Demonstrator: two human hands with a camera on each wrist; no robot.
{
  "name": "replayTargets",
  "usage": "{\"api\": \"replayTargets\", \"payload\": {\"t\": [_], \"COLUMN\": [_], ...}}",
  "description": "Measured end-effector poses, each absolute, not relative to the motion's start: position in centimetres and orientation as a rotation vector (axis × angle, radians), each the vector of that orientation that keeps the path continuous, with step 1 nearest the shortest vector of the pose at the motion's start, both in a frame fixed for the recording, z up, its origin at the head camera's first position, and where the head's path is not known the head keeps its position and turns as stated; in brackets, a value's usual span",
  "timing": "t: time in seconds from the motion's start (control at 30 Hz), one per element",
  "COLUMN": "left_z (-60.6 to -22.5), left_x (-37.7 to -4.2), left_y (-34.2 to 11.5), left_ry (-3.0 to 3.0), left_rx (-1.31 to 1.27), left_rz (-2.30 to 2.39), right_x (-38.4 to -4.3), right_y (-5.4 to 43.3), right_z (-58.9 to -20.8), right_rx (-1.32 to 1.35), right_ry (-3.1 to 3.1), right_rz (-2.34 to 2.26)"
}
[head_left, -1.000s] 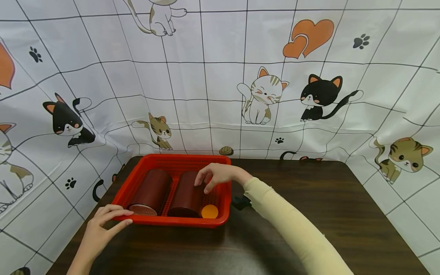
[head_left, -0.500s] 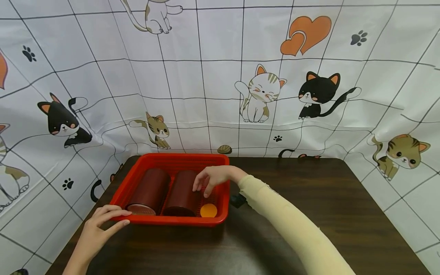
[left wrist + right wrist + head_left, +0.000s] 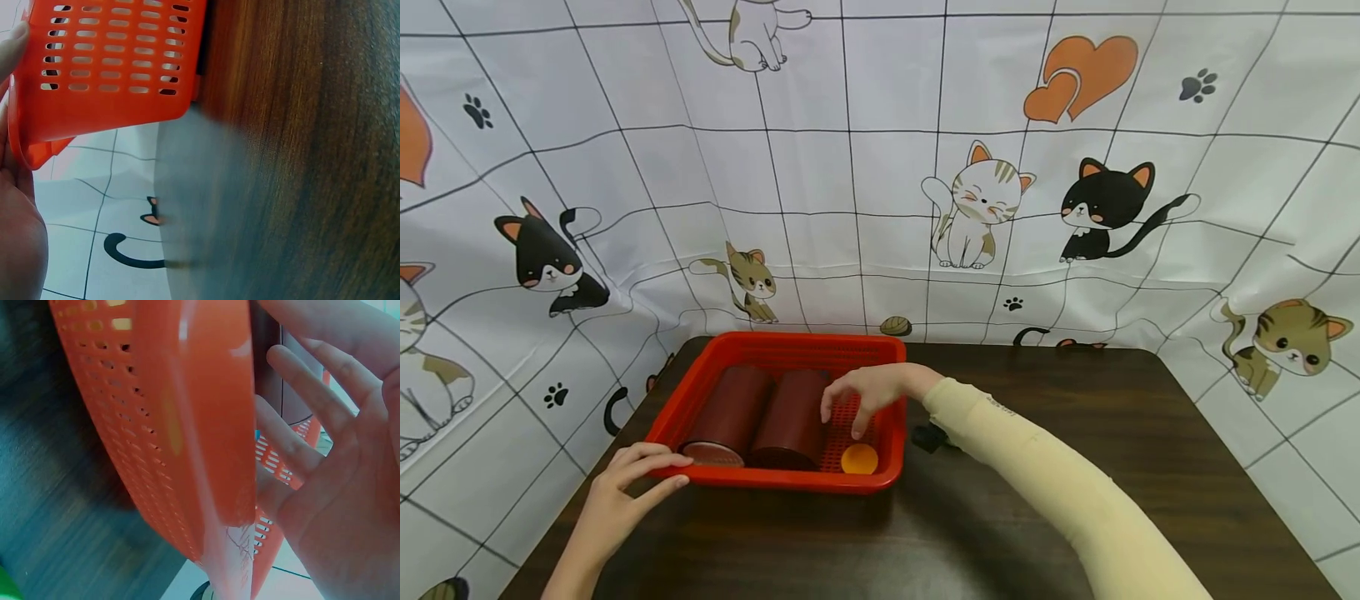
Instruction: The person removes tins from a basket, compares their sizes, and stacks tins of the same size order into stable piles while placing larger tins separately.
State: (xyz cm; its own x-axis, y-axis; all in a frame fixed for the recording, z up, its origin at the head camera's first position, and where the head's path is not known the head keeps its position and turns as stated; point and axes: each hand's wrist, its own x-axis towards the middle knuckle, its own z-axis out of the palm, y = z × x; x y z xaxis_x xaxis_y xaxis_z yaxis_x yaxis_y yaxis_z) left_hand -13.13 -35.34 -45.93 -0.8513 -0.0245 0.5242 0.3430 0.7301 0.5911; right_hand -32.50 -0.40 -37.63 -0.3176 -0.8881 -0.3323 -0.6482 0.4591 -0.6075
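Note:
A red plastic basket (image 3: 790, 478) with slotted walls stands on the table. My left hand (image 3: 625, 483) grips its front left corner, thumb and fingers on either side of the rim. Inside lie two dark maroon cylinders side by side, the left cylinder (image 3: 730, 408) showing a pale round end and the right cylinder (image 3: 792, 417) a dark one. Over the basket's right side reaches my right hand (image 3: 868, 393), fingers spread and loosely bent, fingertips right at the right cylinder's side. A yellow-orange disc (image 3: 860, 458) lies in the front right corner, below that hand.
The dark wood table (image 3: 1037, 467) extends to the right and in front of the basket. A white sheet (image 3: 880, 192) with printed cats and grid lines hangs behind and at both sides. A small black object (image 3: 928, 437) shows below the right sleeve's cuff.
The right cylinder has shifted left, closing the gap to the left cylinder. My right hand has followed it a little to the left and lower. The left hand keeps its grip on the rim.

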Motion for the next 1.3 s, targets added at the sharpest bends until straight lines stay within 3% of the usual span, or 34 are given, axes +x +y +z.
{"api": "replayTargets", "payload": {"t": [0.83,1.3], "left_z": [-46.5,-46.1], "left_x": [-13.2,-13.4], "left_y": [-35.8,-35.5], "left_ry": [-2.389,-2.404], "left_rx": [-0.284,-0.285], "left_rz": [-0.958,-0.994], "right_x": [-31.3,-31.7], "right_y": [-3.1,-3.8], "right_z": [-37.7,-38.5], "right_rx": [-1.254,-1.237], "right_ry": [2.010,1.899], "right_rz": [0.188,0.204]}}
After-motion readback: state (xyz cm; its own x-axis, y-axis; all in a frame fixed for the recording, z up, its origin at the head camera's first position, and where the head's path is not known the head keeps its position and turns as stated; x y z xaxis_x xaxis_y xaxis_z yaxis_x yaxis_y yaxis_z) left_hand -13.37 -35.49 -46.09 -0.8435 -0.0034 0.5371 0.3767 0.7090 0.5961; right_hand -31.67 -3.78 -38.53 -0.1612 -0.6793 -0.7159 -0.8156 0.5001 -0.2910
